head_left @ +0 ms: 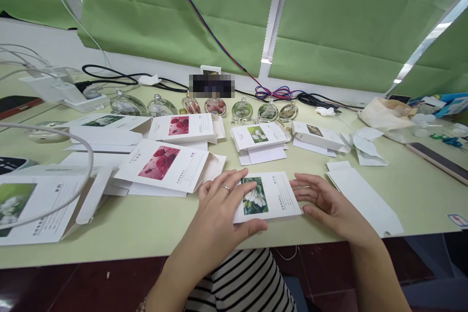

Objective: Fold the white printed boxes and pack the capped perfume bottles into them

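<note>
A white cardboard box [280, 192] printed with a white flower lies face up near the table's front edge. My left hand [226, 200] grips it from the left, thumb along the near side and fingers over the top and far edge. At its right end is my right hand [325, 200], fingers loosely stretched and apart, the tips touching or nearly touching the box. Just left of it rest a rose-printed box [161, 163] and a second rose box [183, 126]. Another white-flower box [259, 135] lies beyond my hands. What the held box contains is hidden.
Several round glass bottles [242, 109] stand along the back, before tangled cables [272, 92]. A flat white carton [365, 197] and crumpled paper [367, 146] lie to the right, with a phone [438, 161] farther out. A white cable [89, 161] loops over boxes at left.
</note>
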`<state>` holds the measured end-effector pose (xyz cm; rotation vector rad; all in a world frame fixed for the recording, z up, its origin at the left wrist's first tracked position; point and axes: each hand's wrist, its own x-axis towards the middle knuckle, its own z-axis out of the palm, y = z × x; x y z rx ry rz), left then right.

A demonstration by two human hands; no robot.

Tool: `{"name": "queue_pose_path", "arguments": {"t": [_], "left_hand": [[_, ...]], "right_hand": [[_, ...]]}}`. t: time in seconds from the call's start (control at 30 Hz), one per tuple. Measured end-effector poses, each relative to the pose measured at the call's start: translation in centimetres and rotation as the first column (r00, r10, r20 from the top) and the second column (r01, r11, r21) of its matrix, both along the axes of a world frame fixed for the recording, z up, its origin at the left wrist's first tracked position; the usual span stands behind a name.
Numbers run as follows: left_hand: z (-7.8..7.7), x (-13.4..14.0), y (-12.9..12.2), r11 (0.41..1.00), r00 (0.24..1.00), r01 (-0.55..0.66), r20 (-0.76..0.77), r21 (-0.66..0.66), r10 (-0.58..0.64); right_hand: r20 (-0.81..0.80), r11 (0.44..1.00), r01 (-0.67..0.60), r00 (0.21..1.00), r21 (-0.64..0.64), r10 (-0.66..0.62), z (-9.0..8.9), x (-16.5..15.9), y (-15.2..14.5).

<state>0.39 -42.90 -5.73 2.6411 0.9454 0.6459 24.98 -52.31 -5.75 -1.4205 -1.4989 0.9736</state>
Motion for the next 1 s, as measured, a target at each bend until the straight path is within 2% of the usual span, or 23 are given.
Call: {"name": "queue_pose_path", "arguments": {"t": [0.03,0.1,0.13,0.17,0.27,0.3,0.37,0.43,0.53,0.77,0.83,0.9,0.93,1.0], "left_hand": [[0.0,0.0,0.0,1.0,1.0,-0.005,-0.002,0.006,0.005],[0.1,0.0,0.0,1.0,1.0,-0.013,-0.009,0.011,0.013],[0.1,0.0,0.0,1.0,1.0,-0.013,-0.013,0.011,0.013],[0.2,0.0,0.0,1.0,1.0,-0.011,-0.016,0.007,0.011],[0.2,-0.1,-0.1,1.0,1.0,0.016,-0.015,-0.011,-0.016],[0.2,-0.1,-0.1,0.999,1.0,0.028,-0.01,-0.017,-0.028],[0.2,-0.1,-0.2,0.998,0.999,0.051,0.002,-0.025,-0.051],[0.2,-0.1,-0.2,0.998,0.998,0.064,0.011,-0.021,-0.063],[0.2,-0.1,-0.2,0.997,0.997,0.072,0.005,-0.002,-0.072],[0.6,0.0,-0.4,0.988,0.989,0.141,-0.048,0.057,-0.138],[0.6,0.1,-0.5,0.979,0.985,0.169,-0.047,0.116,-0.165],[0.7,0.0,-0.7,0.967,0.983,0.182,-0.035,0.178,-0.179],[0.7,0.0,-0.8,0.964,0.984,0.177,-0.024,0.201,-0.175],[0.9,0.1,-1.1,0.963,0.987,0.156,-0.008,0.22,-0.158]], "right_hand": [[0.059,1.0,0.01,0.998,-0.006,-0.01,0.1,-0.2,-0.2],[0.292,0.995,0.095,0.951,0.03,-0.1,0.2,-0.6,-1.0],[0.434,0.984,0.159,0.883,0.081,-0.178,0.1,-0.6,-1.7],[0.56,0.962,0.224,0.783,0.153,-0.272,-0.2,-0.4,-2.4],[0.731,0.883,0.35,0.505,0.314,-0.46,-1.3,1.4,-4.5],[0.761,0.87,0.375,0.445,0.319,-0.471,-1.7,2.3,-5.0],[0.797,0.861,0.403,0.383,0.31,-0.466,-2.3,4.3,-5.5],[0.806,0.858,0.414,0.369,0.304,-0.463,-2.5,5.9,-5.4],[0.798,0.865,0.406,0.393,0.295,-0.456,-2.4,6.9,-4.7],[0.797,0.916,0.334,0.48,0.22,-0.367,-1.7,4.6,-4.1],[0.808,0.887,0.373,0.413,0.271,-0.421,-1.3,4.5,-4.1],[0.825,0.823,0.475,0.294,0.313,-0.483,-0.9,5.0,-4.0],[0.838,0.796,0.532,0.262,0.288,-0.478,-0.7,5.5,-4.0],[0.861,0.779,0.606,0.303,0.158,-0.41,-0.3,6.5,-4.0]]}}
